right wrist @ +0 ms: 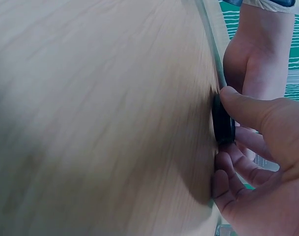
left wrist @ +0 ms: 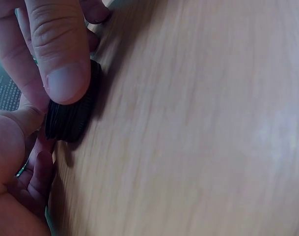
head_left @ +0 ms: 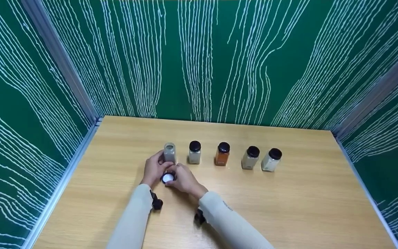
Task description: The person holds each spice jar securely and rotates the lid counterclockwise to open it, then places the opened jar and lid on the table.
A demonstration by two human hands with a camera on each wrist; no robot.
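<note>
At the left of the group, the person's left hand [head_left: 154, 169] is gripping the uncapped jar [head_left: 170, 156] low on its body, its fingers lying along the left side and its thumb reaching across near the base. The jar is standing upright on the worktop [head_left: 306, 207] with its mouth showing; the low grip is probably keeping it steady while leaving the mouth clear.

Just in front of that jar, the black cap [head_left: 168, 178] is facing white lining upward. The right hand [head_left: 185, 178] is pinching it by the rim between thumb and fingers, a hold that is seemingly giving control of the edge. The cap is sitting very low over the worktop; whether it is touching the wood, one cannot tell.

Further right, four closed jars are standing upright, apart from one another and untouched: a pale jar [head_left: 195, 157] nearest the hands, then an orange-red jar [head_left: 221, 159], a greyish jar [head_left: 249, 163] and, close beside that one, a whitish jar [head_left: 269, 164] at the end. All four are wearing black lids. The loose row is likely keeping each jar separately within reach, with the worktop's near side serving as room for the hands.
</note>
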